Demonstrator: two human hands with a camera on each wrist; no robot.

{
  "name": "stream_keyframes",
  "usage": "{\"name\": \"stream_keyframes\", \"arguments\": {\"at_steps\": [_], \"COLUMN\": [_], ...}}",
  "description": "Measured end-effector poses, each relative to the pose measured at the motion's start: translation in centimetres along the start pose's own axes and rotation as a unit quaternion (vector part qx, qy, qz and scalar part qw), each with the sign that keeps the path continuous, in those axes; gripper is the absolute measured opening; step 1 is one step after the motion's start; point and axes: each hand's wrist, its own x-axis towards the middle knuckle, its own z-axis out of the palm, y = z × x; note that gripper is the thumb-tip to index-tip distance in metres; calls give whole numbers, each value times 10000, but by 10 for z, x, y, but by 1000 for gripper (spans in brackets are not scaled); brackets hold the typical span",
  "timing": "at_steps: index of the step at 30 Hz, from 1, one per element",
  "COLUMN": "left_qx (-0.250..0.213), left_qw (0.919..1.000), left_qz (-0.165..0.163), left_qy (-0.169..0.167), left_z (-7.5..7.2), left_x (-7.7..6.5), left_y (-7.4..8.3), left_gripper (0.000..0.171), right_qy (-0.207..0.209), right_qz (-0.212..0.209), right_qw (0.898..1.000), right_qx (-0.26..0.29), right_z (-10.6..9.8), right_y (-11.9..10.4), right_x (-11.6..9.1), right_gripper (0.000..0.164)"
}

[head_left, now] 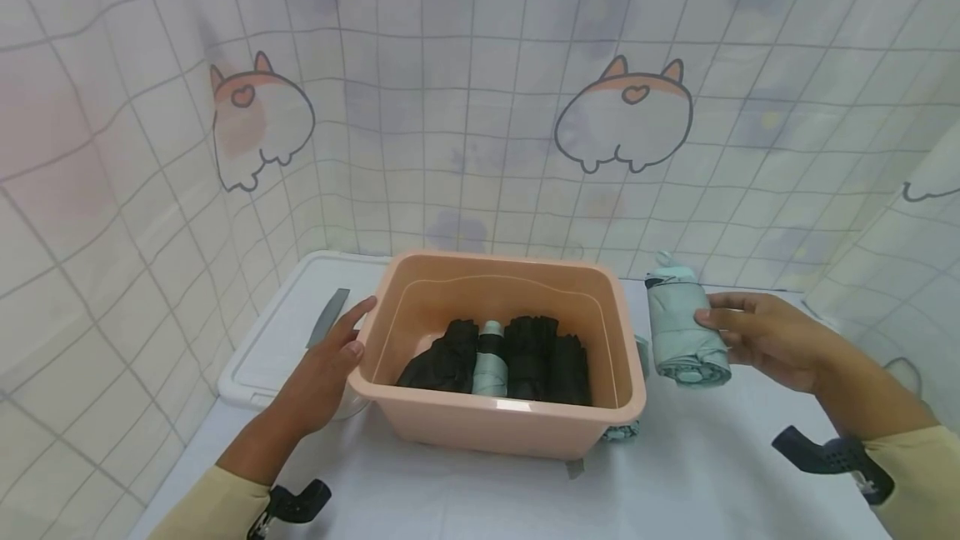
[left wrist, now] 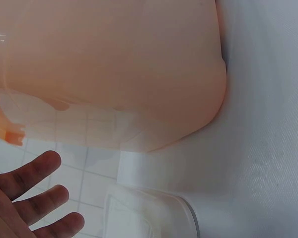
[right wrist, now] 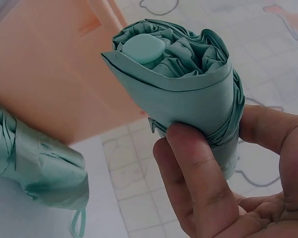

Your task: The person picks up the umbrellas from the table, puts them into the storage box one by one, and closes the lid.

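My right hand [head_left: 780, 344] grips a folded mint-green umbrella [head_left: 684, 327], held up to the right of a peach plastic bin [head_left: 502, 423]. In the right wrist view, thumb and fingers close round this umbrella [right wrist: 179, 99], its rolled end and round button facing the camera. At the bin's left rim is my left hand [head_left: 318, 377], its fingers extended; the left wrist view shows these fingers [left wrist: 44, 198] spread and holding nothing. Inside the bin several black folded umbrellas [head_left: 531, 361] lie side by side with one mint-green umbrella [head_left: 491, 369] among them.
Another mint-green umbrella [right wrist: 49, 168] lies on the table against the bin's right side, mostly hidden in the head view. A white lid [head_left: 277, 332] with a grey strip [head_left: 327, 317] lies left of the bin. Behind hangs a grid-patterned curtain [head_left: 465, 107].
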Motion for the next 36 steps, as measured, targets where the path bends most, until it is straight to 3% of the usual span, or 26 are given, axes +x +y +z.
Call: {"name": "stream_keyframes", "arguments": {"at_steps": [15,36], "left_qx": [-25,-46], "left_qw": [10000,10000], "left_qz": [57,33], "left_qy": [23,25], "left_z": [1,2], "left_x": [0,1], "left_y": [-2,-3], "left_gripper": [55,54], "right_qy": [-1,-110], "right_qz": [-219,-314], "right_qw": [9995,9994], "right_qx": [-209,122], "right_z": [12,35], "right_y": [-15,-28], "right_x": [1,8], "right_gripper": [77,79]}}
